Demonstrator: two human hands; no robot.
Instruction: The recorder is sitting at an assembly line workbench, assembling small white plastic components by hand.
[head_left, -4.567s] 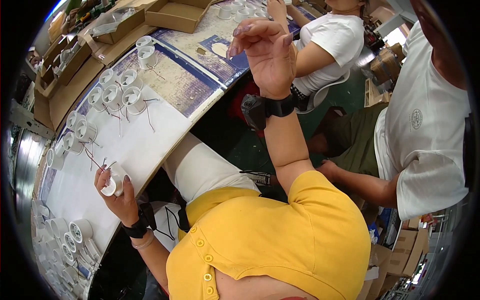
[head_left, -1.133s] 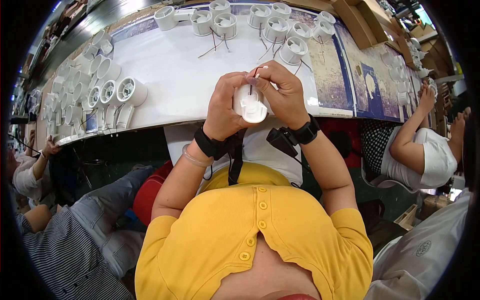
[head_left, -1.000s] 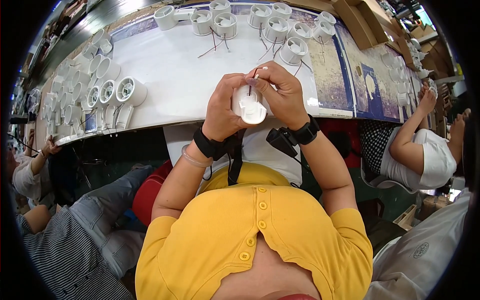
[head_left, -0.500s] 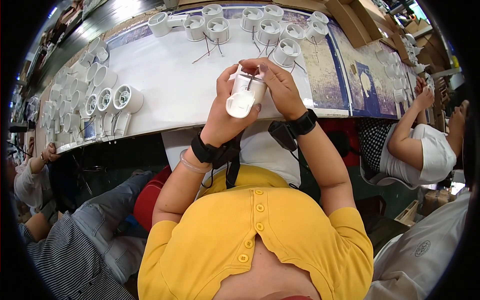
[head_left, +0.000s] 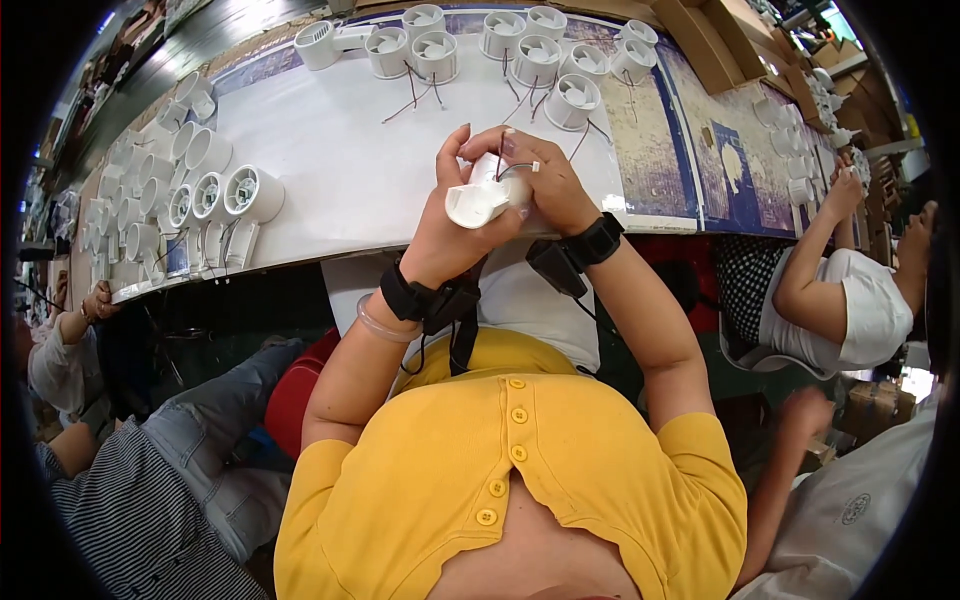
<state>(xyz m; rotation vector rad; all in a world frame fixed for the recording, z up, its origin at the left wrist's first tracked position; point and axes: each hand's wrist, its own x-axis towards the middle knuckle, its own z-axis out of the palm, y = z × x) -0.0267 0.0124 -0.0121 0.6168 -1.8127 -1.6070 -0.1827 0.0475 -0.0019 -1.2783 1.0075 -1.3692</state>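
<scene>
Your left hand (head_left: pixel 445 235) wraps its fingers around the white housing (head_left: pixel 475 203) at the counter's (head_left: pixel 330 130) near edge, seemingly steadying it while your right hand's (head_left: pixel 556 190) fingers bend over its wired end; whether they pinch the wires (head_left: pixel 519 166), I can't tell. Beyond, upright cups (head_left: pixel 567 118) hold fan blades (head_left: pixel 576 93), perhaps spaced so leads (head_left: pixel 412 85) trail free.
</scene>
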